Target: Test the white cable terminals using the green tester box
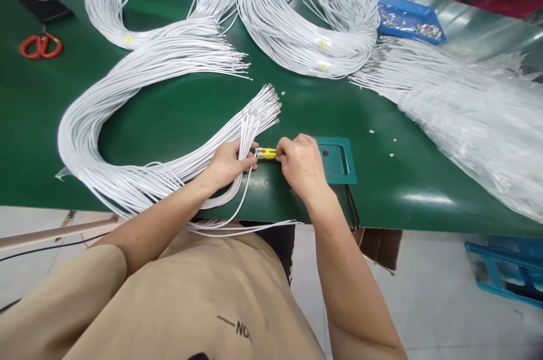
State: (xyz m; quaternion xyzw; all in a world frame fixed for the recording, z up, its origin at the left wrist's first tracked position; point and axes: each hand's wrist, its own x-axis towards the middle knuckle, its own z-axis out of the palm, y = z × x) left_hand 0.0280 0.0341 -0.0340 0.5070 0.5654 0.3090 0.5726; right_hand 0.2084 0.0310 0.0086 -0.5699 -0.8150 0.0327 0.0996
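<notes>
My left hand (232, 165) is closed around a few white cables (246, 136) from the near end of a large curved cable bundle (127, 179). Between my hands is a small yellow piece (267, 153), pale at its left end; its exact kind I cannot make out. My right hand (300, 161) pinches that piece's right end, with the fingertips partly hidden. Just behind the right hand lies a teal shallow tray (350, 162). Some loose white cables (254, 228) hang at the table's front edge below my hands.
More white cable bundles (297, 48) lie across the green table (382, 179), some with yellow marks. A blue tray (443, 37) holds small metal parts. Plastic-covered cables (475, 105) lie right, red-handled scissors (41, 46) and a dark phone-like slab (40, 0) left. A blue stool (504, 272) stands below.
</notes>
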